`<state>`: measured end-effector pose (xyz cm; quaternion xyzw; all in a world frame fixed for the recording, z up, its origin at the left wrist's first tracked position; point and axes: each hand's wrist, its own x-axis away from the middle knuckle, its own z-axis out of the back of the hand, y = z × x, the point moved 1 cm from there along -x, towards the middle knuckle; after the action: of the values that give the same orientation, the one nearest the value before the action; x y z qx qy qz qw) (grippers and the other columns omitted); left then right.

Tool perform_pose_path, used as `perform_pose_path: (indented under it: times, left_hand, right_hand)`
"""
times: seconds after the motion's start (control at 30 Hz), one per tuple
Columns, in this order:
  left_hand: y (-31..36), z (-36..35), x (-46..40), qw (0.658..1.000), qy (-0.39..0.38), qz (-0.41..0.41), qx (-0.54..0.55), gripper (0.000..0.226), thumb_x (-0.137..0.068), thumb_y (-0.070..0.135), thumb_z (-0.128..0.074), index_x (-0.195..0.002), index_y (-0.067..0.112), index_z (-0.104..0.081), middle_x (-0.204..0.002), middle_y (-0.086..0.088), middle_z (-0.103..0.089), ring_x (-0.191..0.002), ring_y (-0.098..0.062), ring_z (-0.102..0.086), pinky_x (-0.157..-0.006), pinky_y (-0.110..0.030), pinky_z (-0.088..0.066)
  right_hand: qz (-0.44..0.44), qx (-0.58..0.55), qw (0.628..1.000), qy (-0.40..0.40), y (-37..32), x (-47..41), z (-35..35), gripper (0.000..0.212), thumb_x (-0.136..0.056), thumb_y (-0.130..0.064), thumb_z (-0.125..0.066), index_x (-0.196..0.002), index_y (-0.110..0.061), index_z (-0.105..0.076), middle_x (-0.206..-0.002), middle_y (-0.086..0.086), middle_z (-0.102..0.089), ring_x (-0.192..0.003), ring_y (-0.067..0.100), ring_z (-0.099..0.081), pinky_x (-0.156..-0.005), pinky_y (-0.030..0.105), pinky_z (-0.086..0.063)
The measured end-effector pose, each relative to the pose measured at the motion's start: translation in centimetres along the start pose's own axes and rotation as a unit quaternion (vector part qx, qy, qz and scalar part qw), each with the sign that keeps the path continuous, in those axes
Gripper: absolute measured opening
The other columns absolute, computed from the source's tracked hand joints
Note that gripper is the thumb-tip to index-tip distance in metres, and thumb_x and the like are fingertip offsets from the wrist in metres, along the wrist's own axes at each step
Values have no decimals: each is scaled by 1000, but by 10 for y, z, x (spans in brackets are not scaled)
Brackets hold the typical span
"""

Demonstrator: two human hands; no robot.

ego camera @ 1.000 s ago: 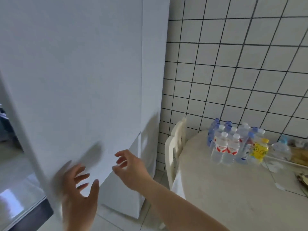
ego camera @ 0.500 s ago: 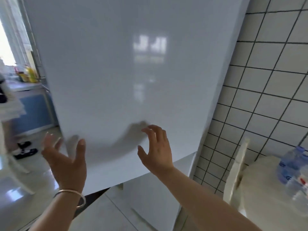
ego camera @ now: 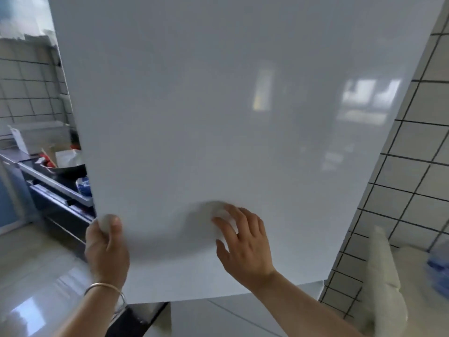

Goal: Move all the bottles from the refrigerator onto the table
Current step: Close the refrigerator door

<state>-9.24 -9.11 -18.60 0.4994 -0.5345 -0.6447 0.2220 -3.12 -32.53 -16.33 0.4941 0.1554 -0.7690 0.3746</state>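
Room: kitchen with a white tiled wall (ego camera: pixel 418 171) with dark grout at right, a glossy pale floor (ego camera: pixel 31 283) at lower left, and a steel shelf unit (ego camera: pixel 58 190) with clutter at left.
Refrigerator door (ego camera: pixel 218 117): large glossy white panel filling most of the view; faint window reflections show on its right part. Whether it sits fully shut cannot be told.
Lower refrigerator panel (ego camera: pixel 218 317): white, visible under the bottom edge of the door.
Left hand (ego camera: pixel 107 249): wrapped around the left edge of the refrigerator door near its lower corner. The thumb lies on the front face; the other fingers curl behind the edge and are hidden. A thin metal bangle (ego camera: pixel 107 288) circles the wrist.
Right hand (ego camera: pixel 243 242): spread, fingers apart and slightly bent, placed against the lower front face of the door. Fingertips are blurred, so firm contact cannot be confirmed; a soft shadow lies on the panel beside them. It holds nothing.
Chair (ego camera: pixel 386 283): white backrest, blurred, at lower right, next to the tiled wall.
Counter (ego camera: pixel 422 288): pale surface at the far right edge, behind the chair.
Bottles (ego camera: pixel 438 268): a blurred bluish shape on the counter at the right edge; number cannot be told. No refrigerator interior is in view.
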Motion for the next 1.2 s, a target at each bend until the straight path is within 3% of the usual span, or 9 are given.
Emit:
perform_pose_path:
  times: [0.13, 0.27, 0.33, 0.43, 0.57, 0.8, 0.93, 1.07, 1.2]
  left_hand:
    - [-30, -31, -51, 997, -76, -6, -1, 55, -78, 64, -35, -92, 12, -47, -88, -18, -51, -81, -29, -49, -71, -39, -37]
    - [-42, -64, -90, 983, -184, -14, 23, 31, -92, 40, -42, -91, 10, -49, -84, -11, -50, -77, -18, -49, -65, -27, -31]
    - [-49, -81, -106, 975, -217, -1, 40, 33, -85, 46, -40, -92, 15, -47, -86, -9, -53, -78, -17, -51, -69, -29, -35]
    - [-64, -105, -124, 972, -229, 6, 58, 57, -80, 57, -39, -105, 7, -50, -98, -19, -56, -90, -30, -53, -75, -35, -32]
    - [-70, -128, -138, 969, -246, 4, 36, 62, -82, 53, -36, -110, 1, -50, -107, -28, -57, -98, -41, -53, -75, -39, -33]
    - [-81, -157, -156, 954, -291, 37, 57, 71, -71, 68, -31, -106, 8, -49, -104, -24, -56, -97, -37, -54, -84, -46, -42]
    - [-74, -168, -160, 944, -317, 24, 87, 65, -68, 65, -35, -96, 7, -46, -88, -18, -53, -77, -29, -49, -64, -32, -34]
    - [-78, -179, -167, 937, -336, 25, 96, 51, -76, 56, -38, -99, 10, -46, -92, -17, -53, -83, -28, -51, -67, -35, -35]
    - [-81, -185, -169, 930, -349, 38, 109, 65, -69, 69, -39, -100, 12, -44, -89, -13, -53, -77, -25, -49, -62, -36, -38]
  right_hand:
    - [-24, 79, 997, -2, 5, -17, -26, 55, -69, -28, -72, -118, -22, -49, -129, 6, -40, -113, 25, -44, -91, 33, -35]
    - [-75, 161, 984, -12, 15, -34, -44, 61, -71, -38, -72, -124, -23, -46, -135, 8, -37, -118, 27, -44, -90, 41, -44]
    - [-95, 202, 975, -21, 21, -41, -46, 68, -69, -39, -74, -128, -23, -44, -138, 10, -35, -121, 29, -42, -94, 47, -44]
    - [-136, 273, 951, -48, 34, -48, -45, 85, -61, -41, -82, -133, -23, -39, -142, 12, -31, -127, 32, -36, -97, 58, -43]
    - [-179, 319, 927, -78, 46, -55, -49, 97, -57, -46, -83, -137, -23, -35, -146, 14, -26, -131, 34, -29, -92, 68, -41]
    - [-202, 337, 914, -99, 54, -57, -66, 100, -56, -44, -85, -140, -24, -34, -148, 13, -24, -134, 35, -24, -90, 71, -40]
    - [-214, 343, 909, -106, 58, -57, -74, 99, -58, -43, -84, -140, -26, -33, -149, 12, -23, -136, 35, -23, -91, 71, -38]
    - [-223, 345, 905, -112, 62, -59, -77, 106, -59, -44, -83, -145, -29, -23, -149, 12, -23, -138, 35, -17, -93, 71, -36]
    - [-222, 347, 905, -108, 64, -57, -80, 108, -61, -45, -82, -146, -31, -16, -150, 12, -24, -140, 33, -11, -94, 70, -35]
